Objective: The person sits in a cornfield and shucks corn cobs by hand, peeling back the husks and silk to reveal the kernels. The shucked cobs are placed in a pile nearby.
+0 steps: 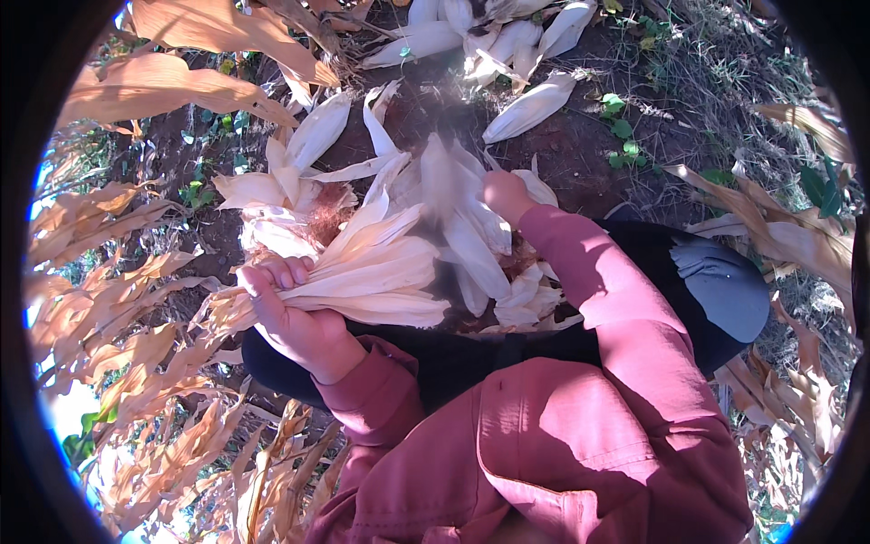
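My left hand (296, 313) is closed round the gathered end of a bunch of pale dry corn husks (372, 272), whose loose leaves fan out to the right. To the right, my right hand (507, 196) is curled shut among more dry husks (473, 238) in front of me; its fingertips are hidden, so what it grips cannot be made out. Husks with reddish-brown silk (333, 214) lie just beyond my left hand. A blurred patch covers part of the middle of the heap.
Beyond the heap, a single husk (530, 109) and a pile of several husks (507, 41) lie on bare soil. Dry corn leaves (181, 86) reach in from the left. Dry grass and small green plants (623, 131) are at the right. My dark-trousered knee (716, 281) borders the work area.
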{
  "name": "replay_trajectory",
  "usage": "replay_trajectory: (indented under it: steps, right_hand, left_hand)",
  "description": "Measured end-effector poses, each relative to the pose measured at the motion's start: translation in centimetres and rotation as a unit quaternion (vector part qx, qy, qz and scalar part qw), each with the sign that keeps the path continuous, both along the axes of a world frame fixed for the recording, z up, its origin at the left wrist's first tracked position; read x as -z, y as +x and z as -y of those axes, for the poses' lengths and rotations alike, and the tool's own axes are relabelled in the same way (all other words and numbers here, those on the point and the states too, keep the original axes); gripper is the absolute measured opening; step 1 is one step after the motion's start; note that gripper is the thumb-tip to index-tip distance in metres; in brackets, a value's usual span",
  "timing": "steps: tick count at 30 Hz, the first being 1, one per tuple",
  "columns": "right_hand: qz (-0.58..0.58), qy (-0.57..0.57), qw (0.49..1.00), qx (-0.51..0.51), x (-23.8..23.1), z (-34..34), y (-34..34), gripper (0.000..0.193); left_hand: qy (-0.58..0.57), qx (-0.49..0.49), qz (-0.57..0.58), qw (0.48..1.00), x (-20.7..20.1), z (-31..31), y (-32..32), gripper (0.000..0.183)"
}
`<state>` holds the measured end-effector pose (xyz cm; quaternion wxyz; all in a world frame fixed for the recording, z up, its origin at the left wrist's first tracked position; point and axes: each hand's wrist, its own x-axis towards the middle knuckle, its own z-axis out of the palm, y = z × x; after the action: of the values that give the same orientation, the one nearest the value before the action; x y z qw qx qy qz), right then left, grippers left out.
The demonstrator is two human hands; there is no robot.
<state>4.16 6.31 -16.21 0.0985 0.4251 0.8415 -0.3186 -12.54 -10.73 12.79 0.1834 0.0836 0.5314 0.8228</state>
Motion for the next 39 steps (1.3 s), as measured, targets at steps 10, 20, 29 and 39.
replay_trajectory:
  steps: [10,20,29,39]
  right_hand:
    - [-0.207,-0.457,0.858,0.111,-9.0,-10.6,0.9,0.018]
    - [-0.211,-0.356,0.907,-0.073,-19.2,-9.1,-0.1,0.020]
    - [-0.258,-0.028,0.950,-0.172,-25.0,-5.0,-2.5,0.025]
    - [-0.451,0.284,0.787,-0.310,-26.6,-2.5,-2.8,0.012]
  left_hand:
    - [-0.012,0.075,0.070,0.995,1.2,-1.7,1.1,0.016]
    - [-0.201,0.163,0.071,0.963,3.2,-3.6,2.6,0.019]
    - [-0.166,0.226,0.069,0.957,2.3,-3.6,2.9,0.027]
    - [0.044,0.105,0.007,0.993,1.9,-3.3,2.3,0.050]
